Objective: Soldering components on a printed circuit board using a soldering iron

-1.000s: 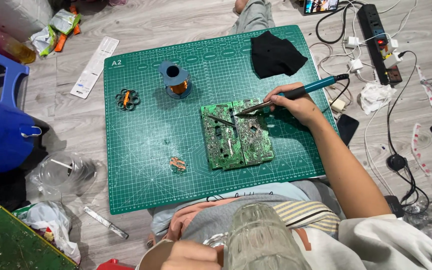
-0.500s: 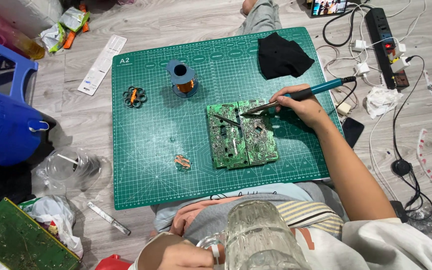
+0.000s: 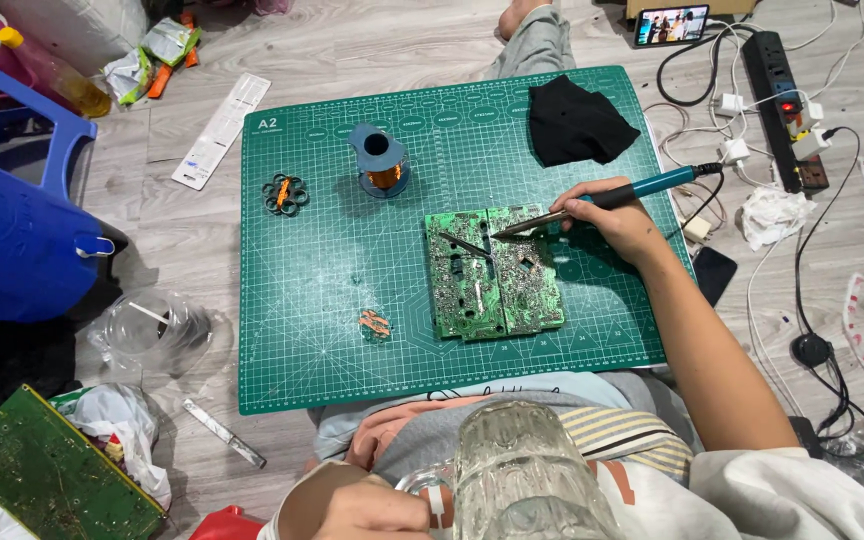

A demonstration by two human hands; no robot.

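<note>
You sit on a pale grey wood-plank floor (image 3: 372, 45); a blue plastic stool (image 3: 12, 210) stands left of the green cutting mat (image 3: 332, 300).

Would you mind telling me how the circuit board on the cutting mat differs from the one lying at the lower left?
The circuit board on the mat lies flat on the green cutting mat, with the soldering iron in the right hand at its top edge. The lower-left circuit board rests on the floor beside a plastic bag, untouched and angled. Both are green.

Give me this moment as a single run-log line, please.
right hand: holds soldering iron, tip on circuit board | left hand: grips glass mug | cutting mat
</note>
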